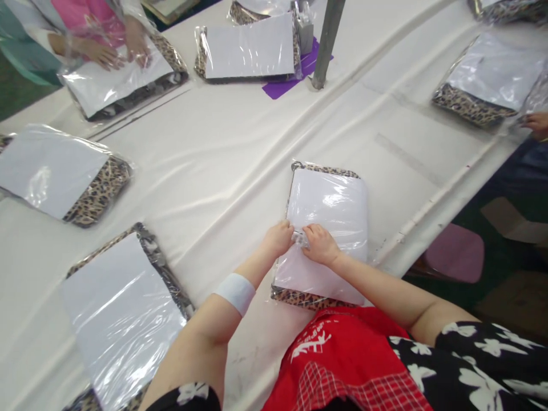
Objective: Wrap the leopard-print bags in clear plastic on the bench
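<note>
A leopard-print garment with a white card on top lies in a clear plastic bag point(331, 205) on the white table point(240, 148), right in front of me. My left hand point(279, 238) and my right hand point(319, 244) meet over the middle of the bag. Both are closed, pinching a small gathered bit of the clear plastic between them. A white band wraps my left wrist.
Several similar bagged leopard-print packs lie around: near left point(122, 319), far left point(55, 171), top centre point(248, 48), top right point(488, 80). Another person's hands point(107, 51) press on a pack at top left. A grey pole point(326, 40) stands on the table. The table edge runs at right.
</note>
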`<action>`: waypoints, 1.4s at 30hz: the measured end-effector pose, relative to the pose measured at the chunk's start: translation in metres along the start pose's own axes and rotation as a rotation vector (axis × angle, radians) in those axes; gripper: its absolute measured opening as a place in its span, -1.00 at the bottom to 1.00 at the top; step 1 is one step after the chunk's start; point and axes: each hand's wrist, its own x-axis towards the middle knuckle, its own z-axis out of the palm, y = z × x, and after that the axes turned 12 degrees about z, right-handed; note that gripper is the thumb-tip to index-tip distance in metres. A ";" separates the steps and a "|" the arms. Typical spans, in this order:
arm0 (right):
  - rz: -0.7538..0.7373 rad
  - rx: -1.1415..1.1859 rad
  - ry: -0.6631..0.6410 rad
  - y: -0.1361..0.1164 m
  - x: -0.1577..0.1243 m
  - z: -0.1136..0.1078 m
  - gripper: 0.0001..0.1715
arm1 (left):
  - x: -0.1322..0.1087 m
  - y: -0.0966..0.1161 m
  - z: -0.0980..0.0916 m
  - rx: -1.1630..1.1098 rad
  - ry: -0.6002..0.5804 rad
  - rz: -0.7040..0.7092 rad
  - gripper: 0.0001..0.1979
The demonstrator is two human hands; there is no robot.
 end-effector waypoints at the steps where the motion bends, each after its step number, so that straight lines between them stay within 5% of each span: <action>1: -0.001 0.002 -0.003 -0.001 0.001 0.000 -0.41 | -0.001 0.000 -0.002 -0.005 0.007 0.015 -0.73; 7: -0.002 -0.001 0.006 -0.005 0.006 0.000 -0.42 | 0.002 0.006 -0.007 0.062 -0.071 0.103 -0.80; 16: -0.010 0.031 0.033 0.003 0.008 0.000 -0.45 | -0.005 0.002 0.011 0.115 -0.048 0.081 -0.77; 26: -0.079 0.041 0.023 0.000 0.001 0.005 -0.45 | -0.006 0.012 0.021 -0.024 0.033 -0.234 -0.73; 36: -0.145 0.041 0.039 0.006 0.007 0.017 -0.62 | -0.013 0.002 0.040 -0.537 0.248 -0.527 -0.62; 42: -0.151 0.098 0.096 0.005 0.008 0.024 -0.62 | -0.021 0.036 0.044 -0.249 0.253 -0.478 -0.60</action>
